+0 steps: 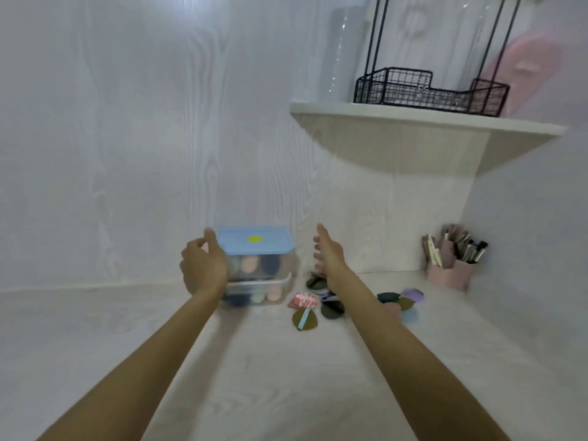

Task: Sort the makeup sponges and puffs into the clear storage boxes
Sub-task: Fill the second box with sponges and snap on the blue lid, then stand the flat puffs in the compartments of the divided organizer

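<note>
Two clear boxes stacked at table centre: top box [259, 265] under blue lid [255, 240], bottom box [257, 292] beneath. Both hold egg-shaped sponges, pink, green, dark.

Left hand [203, 268] at stack's 9 o'clock, fingers curled loose, empty, contact unclear. Right hand [327, 253] at 3 o'clock, spread flat, apart from stack. Likely bracketing stack to lift.

Flat puffs [332, 308] loose on table [254, 377] at stack's 4 o'clock, unsorted.

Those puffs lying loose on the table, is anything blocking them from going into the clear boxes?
Yes. The two clear boxes are stacked, and a blue lid closes the top one. The loose puffs lie beside the stack, to its right. The left hand is at the stack's side; the right hand is open, apart from it.
</note>
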`<state>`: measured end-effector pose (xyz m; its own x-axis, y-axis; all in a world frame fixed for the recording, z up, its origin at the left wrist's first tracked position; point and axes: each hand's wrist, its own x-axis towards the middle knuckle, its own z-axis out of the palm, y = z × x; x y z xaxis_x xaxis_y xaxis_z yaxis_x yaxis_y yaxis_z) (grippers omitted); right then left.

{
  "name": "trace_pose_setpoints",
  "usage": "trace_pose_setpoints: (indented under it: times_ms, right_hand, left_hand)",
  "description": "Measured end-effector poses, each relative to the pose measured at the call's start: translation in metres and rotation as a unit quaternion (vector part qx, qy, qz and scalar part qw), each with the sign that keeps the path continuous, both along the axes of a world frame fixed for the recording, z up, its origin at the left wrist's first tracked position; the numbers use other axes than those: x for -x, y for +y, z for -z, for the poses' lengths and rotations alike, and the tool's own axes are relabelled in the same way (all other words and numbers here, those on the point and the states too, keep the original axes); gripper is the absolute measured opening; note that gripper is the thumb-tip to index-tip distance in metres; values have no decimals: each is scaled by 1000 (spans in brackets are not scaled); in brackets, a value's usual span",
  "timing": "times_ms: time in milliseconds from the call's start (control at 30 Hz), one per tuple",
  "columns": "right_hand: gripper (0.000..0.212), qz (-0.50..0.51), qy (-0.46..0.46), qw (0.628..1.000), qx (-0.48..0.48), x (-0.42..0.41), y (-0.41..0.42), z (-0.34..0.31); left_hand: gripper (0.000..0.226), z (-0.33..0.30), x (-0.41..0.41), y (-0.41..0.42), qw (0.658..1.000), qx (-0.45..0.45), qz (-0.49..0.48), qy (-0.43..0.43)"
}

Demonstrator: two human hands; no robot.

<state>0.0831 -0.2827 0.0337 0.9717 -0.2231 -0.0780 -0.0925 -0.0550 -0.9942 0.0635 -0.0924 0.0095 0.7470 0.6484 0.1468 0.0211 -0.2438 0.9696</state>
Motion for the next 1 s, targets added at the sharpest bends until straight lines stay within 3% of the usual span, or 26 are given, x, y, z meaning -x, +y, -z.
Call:
trace_pose_setpoints:
  times_ms: [67, 167, 233, 333, 433, 567, 700, 767, 833, 1000]
  right_hand:
    - [49, -12, -12, 1000, -4, 31, -32, -5]
    - [30, -16, -9, 999, 30, 77, -92, -1]
    - [18, 3, -10, 996, 90, 105, -139, 4]
    - [17, 50, -20, 979, 199, 142, -208, 13]
    - [20, 144, -40, 927, 344, 169, -268, 27]
    - [39, 229, -12, 842, 488, 182, -331, 37]
    - [98, 219, 157, 799, 538, 173, -366, 39]
    - [104, 220, 196, 804, 517, 170, -378, 43]
    - [95, 227, 163, 832, 479, 170, -388, 48]
    - [98, 185, 95, 871, 444, 194, -407, 40]
  left_hand:
    - [35, -8, 17, -31, 997, -9, 46, -68]
    - [18, -14, 28, -97, 967, 65, 237, -71]
    - [12, -15, 38, -152, 928, 125, 351, -8]
    - [8, -9, 52, -230, 864, 113, 480, 102]
    - [8, 0, 65, -293, 813, 93, 550, 168]
    - [13, 14, 74, -363, 765, 138, 591, 214]
    - [17, 30, 78, -412, 743, 195, 595, 238]
    - [20, 37, 80, -424, 732, 222, 593, 253]
    - [33, 42, 82, -428, 721, 233, 595, 266]
    - [63, 27, 82, -404, 722, 288, 570, 267]
